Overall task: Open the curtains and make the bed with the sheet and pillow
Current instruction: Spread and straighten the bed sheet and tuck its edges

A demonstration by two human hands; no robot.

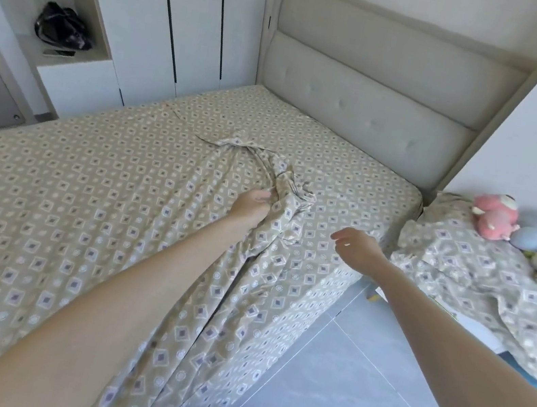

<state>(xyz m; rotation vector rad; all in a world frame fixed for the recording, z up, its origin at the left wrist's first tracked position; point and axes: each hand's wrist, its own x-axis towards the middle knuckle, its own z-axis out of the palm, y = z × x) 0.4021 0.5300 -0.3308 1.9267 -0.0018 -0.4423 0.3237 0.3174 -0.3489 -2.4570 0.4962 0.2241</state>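
Observation:
A beige sheet with a diamond pattern covers the bed. A bunched fold of the sheet runs from the middle of the mattress toward the near edge. My left hand is shut on this fold. My right hand hovers open above the bed's right side, fingers apart, holding nothing. A pillow in the same patterned cloth lies to the right of the bed, beside the padded headboard. No curtains are in view.
Plush toys sit on the pillow and bedding at the right. White wardrobe doors stand behind the bed. A black bag rests on an open shelf at left. Grey tiled floor lies along the bed's right side.

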